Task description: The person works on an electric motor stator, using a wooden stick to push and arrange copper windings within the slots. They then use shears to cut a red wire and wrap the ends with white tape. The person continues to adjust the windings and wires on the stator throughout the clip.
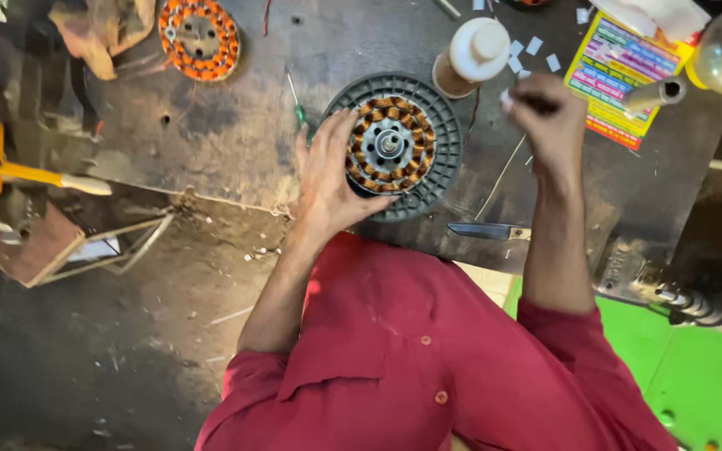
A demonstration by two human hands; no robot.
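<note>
A round grey motor housing [443,171] with a copper-wound stator [391,144] in its middle lies on the dark workbench [236,125]. My left hand [327,171] rests against its left side, fingers spread on the windings and rim. My right hand [549,117] is raised to the right of the housing, fingers pinched around a small white piece; what it is stays unclear. Small white paper slips [533,47] lie scattered just beyond that hand.
A white-capped bottle [471,54] stands behind the housing. A second orange-wound stator [199,38] lies at the back left. A green-handled screwdriver [297,108], a knife blade [482,230], a colourful printed sheet [620,71] and a vice-like metal tool [687,292] are nearby.
</note>
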